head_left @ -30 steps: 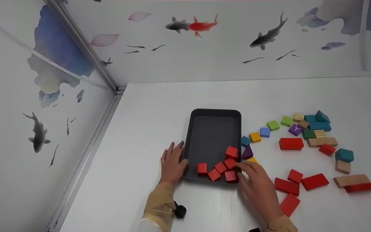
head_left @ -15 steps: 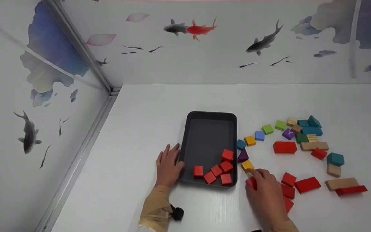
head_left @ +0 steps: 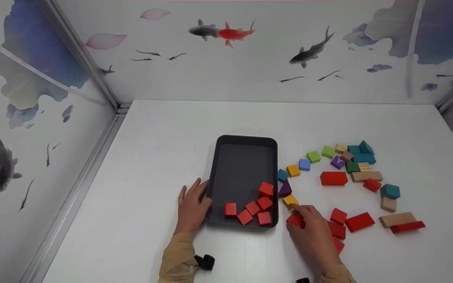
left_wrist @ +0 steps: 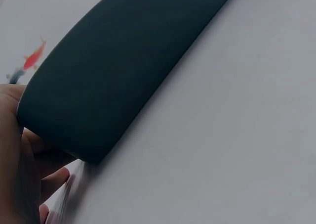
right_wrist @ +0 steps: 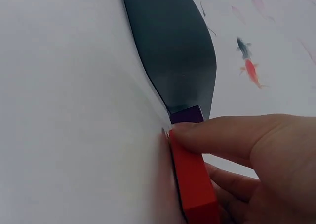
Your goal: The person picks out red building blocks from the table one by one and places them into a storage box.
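A dark grey tray point(head_left: 242, 165) lies on the table with several red cubes point(head_left: 266, 189) in its near part. My left hand point(head_left: 192, 208) rests against the tray's left side, thumb at the rim and fingers extended. In the left wrist view, that hand point(left_wrist: 19, 150) touches the end of the tray wall point(left_wrist: 113, 61). Just right of the tray, my right hand point(head_left: 313, 232) pinches a red block point(head_left: 295, 220) on the table. The right wrist view shows the thumb on the red block point(right_wrist: 192, 179), near a purple block point(right_wrist: 186, 115); other fingers are partly hidden.
A yellow block point(head_left: 290, 201) and a purple triangular block point(head_left: 285, 189) sit by the tray's right edge. Several red blocks point(head_left: 360, 222) lie right of my right hand. Farther back are mixed coloured blocks point(head_left: 363, 158). White walls painted with fish point(head_left: 234, 34) border the table.
My right hand has moved from the tray's right rim to the red block beside it and pinches it. The left hand stays at the tray. The head view has shifted slightly.
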`<state>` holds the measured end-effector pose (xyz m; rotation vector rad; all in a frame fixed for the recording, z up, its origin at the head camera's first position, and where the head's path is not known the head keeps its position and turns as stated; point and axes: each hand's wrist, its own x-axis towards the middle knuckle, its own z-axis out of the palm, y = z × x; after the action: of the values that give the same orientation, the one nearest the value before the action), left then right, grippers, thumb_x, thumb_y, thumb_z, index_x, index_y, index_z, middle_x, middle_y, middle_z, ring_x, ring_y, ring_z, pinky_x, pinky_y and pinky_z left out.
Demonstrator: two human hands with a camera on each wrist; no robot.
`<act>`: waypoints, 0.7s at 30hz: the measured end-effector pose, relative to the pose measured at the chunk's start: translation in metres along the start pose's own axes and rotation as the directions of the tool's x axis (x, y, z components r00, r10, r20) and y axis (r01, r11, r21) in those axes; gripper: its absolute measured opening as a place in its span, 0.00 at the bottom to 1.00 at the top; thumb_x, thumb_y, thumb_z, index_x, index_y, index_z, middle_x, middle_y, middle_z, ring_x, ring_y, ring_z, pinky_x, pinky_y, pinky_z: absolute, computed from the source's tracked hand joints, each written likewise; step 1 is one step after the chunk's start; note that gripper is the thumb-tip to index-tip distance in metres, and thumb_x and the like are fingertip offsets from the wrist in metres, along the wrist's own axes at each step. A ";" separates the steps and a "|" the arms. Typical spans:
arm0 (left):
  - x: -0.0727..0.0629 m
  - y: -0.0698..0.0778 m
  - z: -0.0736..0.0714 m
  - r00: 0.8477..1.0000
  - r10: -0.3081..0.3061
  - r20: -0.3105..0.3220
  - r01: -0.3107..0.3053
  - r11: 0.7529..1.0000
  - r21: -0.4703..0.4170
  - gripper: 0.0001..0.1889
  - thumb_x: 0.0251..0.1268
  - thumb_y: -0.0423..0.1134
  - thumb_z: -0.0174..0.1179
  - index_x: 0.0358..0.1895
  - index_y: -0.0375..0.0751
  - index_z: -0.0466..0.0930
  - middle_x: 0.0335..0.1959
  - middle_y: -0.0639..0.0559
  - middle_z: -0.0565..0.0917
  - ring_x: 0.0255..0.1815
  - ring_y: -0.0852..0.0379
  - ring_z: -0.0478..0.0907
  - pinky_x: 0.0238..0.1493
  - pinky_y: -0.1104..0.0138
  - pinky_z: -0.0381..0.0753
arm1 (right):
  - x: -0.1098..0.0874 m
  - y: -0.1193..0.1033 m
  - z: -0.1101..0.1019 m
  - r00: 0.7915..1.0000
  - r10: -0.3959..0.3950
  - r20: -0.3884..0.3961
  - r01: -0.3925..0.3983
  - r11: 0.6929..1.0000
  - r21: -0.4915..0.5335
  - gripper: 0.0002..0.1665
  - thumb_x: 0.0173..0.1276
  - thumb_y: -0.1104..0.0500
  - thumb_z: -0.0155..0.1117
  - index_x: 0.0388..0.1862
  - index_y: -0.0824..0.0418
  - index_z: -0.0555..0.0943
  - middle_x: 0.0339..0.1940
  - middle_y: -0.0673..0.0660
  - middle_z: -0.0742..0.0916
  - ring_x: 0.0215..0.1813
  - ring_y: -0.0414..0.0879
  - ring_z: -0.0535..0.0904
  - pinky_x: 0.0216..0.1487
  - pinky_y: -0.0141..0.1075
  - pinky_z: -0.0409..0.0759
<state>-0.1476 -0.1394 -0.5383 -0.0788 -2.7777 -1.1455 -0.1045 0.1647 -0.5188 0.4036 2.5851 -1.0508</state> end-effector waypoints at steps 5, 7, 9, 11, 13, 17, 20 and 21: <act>0.001 -0.001 0.001 1.000 -0.017 -0.003 0.017 1.000 -0.020 0.26 0.53 0.38 0.50 0.61 0.50 0.68 0.59 0.54 0.71 0.63 0.61 0.61 0.66 0.61 0.36 | 0.001 0.003 0.000 1.000 -0.025 0.001 0.025 1.000 0.011 0.39 0.47 0.51 0.72 0.60 0.46 0.68 0.54 0.50 0.73 0.55 0.48 0.67 0.51 0.46 0.73; 0.001 -0.001 0.002 1.000 -0.016 0.002 0.016 1.000 -0.022 0.26 0.54 0.38 0.50 0.61 0.50 0.68 0.59 0.53 0.70 0.63 0.61 0.62 0.66 0.61 0.36 | 0.000 0.004 -0.003 0.999 -0.050 -0.010 0.050 0.999 -0.001 0.38 0.47 0.52 0.72 0.59 0.48 0.69 0.53 0.50 0.73 0.54 0.48 0.68 0.51 0.47 0.72; 0.000 -0.001 0.002 1.000 -0.023 0.003 0.023 1.000 -0.021 0.26 0.54 0.38 0.50 0.61 0.50 0.68 0.59 0.53 0.71 0.62 0.61 0.62 0.66 0.61 0.37 | -0.001 0.003 -0.004 0.997 -0.073 -0.016 0.073 0.997 -0.013 0.37 0.48 0.52 0.71 0.59 0.48 0.69 0.53 0.51 0.73 0.54 0.48 0.68 0.51 0.46 0.72; 0.001 0.000 0.002 1.000 -0.024 0.006 0.024 0.999 -0.021 0.26 0.54 0.39 0.50 0.60 0.49 0.69 0.59 0.52 0.70 0.62 0.60 0.62 0.66 0.61 0.37 | -0.002 0.002 -0.004 0.996 -0.088 -0.023 0.088 0.996 -0.024 0.37 0.49 0.53 0.71 0.59 0.49 0.69 0.53 0.52 0.73 0.55 0.49 0.68 0.51 0.47 0.72; 0.001 0.001 0.002 1.000 -0.025 0.009 0.025 1.000 -0.016 0.25 0.54 0.39 0.50 0.60 0.49 0.69 0.59 0.53 0.71 0.62 0.60 0.62 0.66 0.61 0.37 | -0.004 0.001 -0.005 0.996 -0.089 -0.022 0.088 0.995 -0.035 0.38 0.48 0.53 0.71 0.60 0.51 0.69 0.54 0.54 0.73 0.55 0.51 0.67 0.51 0.47 0.72; 0.002 0.001 0.002 1.000 -0.018 0.007 0.019 1.000 -0.011 0.24 0.55 0.42 0.51 0.59 0.49 0.70 0.58 0.53 0.72 0.62 0.60 0.62 0.66 0.60 0.38 | -0.011 0.001 -0.003 0.995 -0.090 -0.034 0.086 0.990 -0.116 0.41 0.45 0.56 0.73 0.61 0.52 0.69 0.57 0.57 0.71 0.58 0.55 0.66 0.50 0.49 0.73; 0.002 -0.001 0.001 1.000 -0.019 -0.014 0.019 0.999 -0.028 0.22 0.58 0.45 0.51 0.58 0.49 0.71 0.57 0.54 0.73 0.61 0.60 0.63 0.66 0.60 0.39 | -0.016 0.000 -0.004 0.992 -0.099 -0.073 0.084 0.979 -0.185 0.41 0.45 0.58 0.74 0.60 0.53 0.69 0.56 0.58 0.72 0.56 0.55 0.67 0.49 0.49 0.73; 0.001 -0.002 0.001 1.000 -0.016 -0.021 0.015 0.999 -0.038 0.21 0.60 0.47 0.51 0.57 0.49 0.72 0.56 0.54 0.73 0.61 0.60 0.64 0.66 0.60 0.40 | -0.016 0.000 -0.004 0.991 -0.099 -0.088 0.080 0.977 -0.196 0.40 0.45 0.58 0.73 0.60 0.54 0.70 0.54 0.59 0.73 0.55 0.55 0.68 0.48 0.49 0.74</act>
<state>-0.1494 -0.1398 -0.5403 -0.0482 -2.7430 -1.1952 -0.0906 0.1653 -0.5096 0.2998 2.7843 -0.8165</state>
